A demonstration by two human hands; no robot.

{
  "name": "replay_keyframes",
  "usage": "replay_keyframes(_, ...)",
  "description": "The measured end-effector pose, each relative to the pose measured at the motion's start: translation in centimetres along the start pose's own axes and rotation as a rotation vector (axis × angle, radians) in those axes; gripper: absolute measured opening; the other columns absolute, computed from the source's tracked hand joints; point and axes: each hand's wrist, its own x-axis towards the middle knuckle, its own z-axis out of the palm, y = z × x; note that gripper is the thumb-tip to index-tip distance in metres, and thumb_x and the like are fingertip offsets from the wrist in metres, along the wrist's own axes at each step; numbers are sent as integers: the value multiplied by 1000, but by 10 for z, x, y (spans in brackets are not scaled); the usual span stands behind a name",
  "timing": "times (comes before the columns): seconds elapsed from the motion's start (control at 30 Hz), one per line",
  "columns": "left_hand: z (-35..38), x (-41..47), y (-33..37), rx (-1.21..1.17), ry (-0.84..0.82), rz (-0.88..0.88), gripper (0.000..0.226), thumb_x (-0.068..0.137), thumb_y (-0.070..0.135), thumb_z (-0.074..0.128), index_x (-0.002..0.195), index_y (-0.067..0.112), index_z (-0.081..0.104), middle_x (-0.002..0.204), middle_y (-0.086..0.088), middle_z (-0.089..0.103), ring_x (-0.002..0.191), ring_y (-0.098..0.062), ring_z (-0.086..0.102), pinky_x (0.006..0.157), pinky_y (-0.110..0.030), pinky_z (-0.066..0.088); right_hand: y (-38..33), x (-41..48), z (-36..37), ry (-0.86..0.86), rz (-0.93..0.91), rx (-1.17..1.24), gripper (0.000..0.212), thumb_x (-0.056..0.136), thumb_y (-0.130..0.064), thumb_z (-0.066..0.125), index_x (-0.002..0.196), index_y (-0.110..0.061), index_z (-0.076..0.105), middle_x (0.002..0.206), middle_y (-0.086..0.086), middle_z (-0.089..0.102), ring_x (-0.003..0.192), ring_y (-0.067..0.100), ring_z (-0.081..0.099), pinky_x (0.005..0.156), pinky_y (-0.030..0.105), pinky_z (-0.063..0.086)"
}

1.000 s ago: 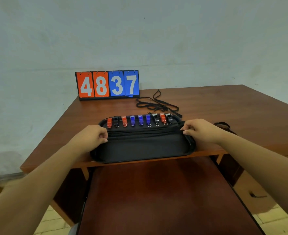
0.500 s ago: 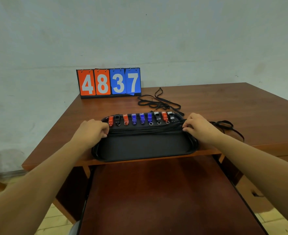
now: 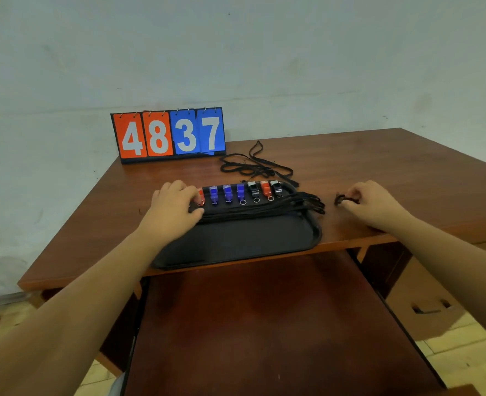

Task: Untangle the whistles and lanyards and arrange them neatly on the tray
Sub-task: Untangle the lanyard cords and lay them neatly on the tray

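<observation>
The whistles (image 3: 241, 192) line the far side of the black tray (image 3: 316, 238) on the desk (image 3: 379, 155), with the bundled lanyards (image 3: 264, 208) just in front of them. The left hand (image 3: 173, 208) covers the row's left end; whether its bent fingers grip anything is unclear. Right of the tray, the right hand (image 3: 374, 202) pinches a loose lanyard (image 3: 341, 199) between its fingers.
</observation>
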Motion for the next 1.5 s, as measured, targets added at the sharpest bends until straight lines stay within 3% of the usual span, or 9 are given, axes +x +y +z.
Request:
replay_keyframes(0.37,26,17,129,-414,-49,223,9,90,22,65,98,19,63,95,7,53,85,-6,53,75,-15,41,29,-29,18,11,129,-14,8,101,-13,49,99,-15,57,107,6,58,89,22,57,79,37,52)
replay_keyframes(0.5,34,24,156,-454,-73,276,7,90,22,65,96,17,64,94,2,59,86,-10,57,80,-27,50,25,-26,7,-17,222,189,31,101,-8,49,132,-11,50,107,8,64,87,20,61,70,31,52)
replay_keyframes(0.63,33,32,171,-518,-104,297,28,90,25,66,117,20,61,109,3,59,96,-7,56,91,-29,50,3,-32,-28,-1,90,491,19,101,-8,52,110,-10,68,100,8,71,82,14,67,82,33,55)
replay_keyframes(0.8,14,35,189,-879,-343,346,60,89,38,67,143,27,42,143,11,50,126,-1,48,106,-28,42,-35,-41,-74,-301,-98,1034,19,100,-6,50,101,-4,68,69,13,57,63,27,51,59,32,46)
replay_keyframes(0.97,10,30,198,-1223,-445,303,25,100,16,54,121,4,58,102,-3,73,102,-14,69,93,-31,51,-53,-37,-92,-290,-164,1239,16,100,-4,46,98,-3,62,72,5,55,49,13,41,46,23,32)
replay_keyframes(1.1,6,27,189,-1221,-371,259,24,105,20,41,99,13,64,65,2,51,64,-11,52,70,-26,45,-44,-30,-89,-225,-48,1268,14,99,-4,45,97,-2,58,70,5,52,48,12,37,44,24,25)
replay_keyframes(1.3,-6,27,174,-1355,-341,172,27,106,11,35,107,6,62,65,2,47,59,-10,42,65,-25,38,-31,-36,-63,-259,-16,845,22,93,-4,48,98,-2,70,95,14,71,88,28,65,75,36,54)
replay_keyframes(1.4,-12,27,173,-1217,-301,233,23,104,13,40,105,12,63,66,3,55,61,-11,48,66,-28,41,-46,-45,-51,-468,-202,1059,42,85,-3,52,126,-2,61,126,17,66,121,29,61,104,40,47)
replay_keyframes(1.5,-18,30,175,-1158,-178,207,19,103,15,45,100,17,64,68,5,61,61,-6,54,61,-22,45,-63,-52,-41,-695,-258,1185,33,99,-8,50,130,-1,53,107,22,69,112,35,64,105,47,46)
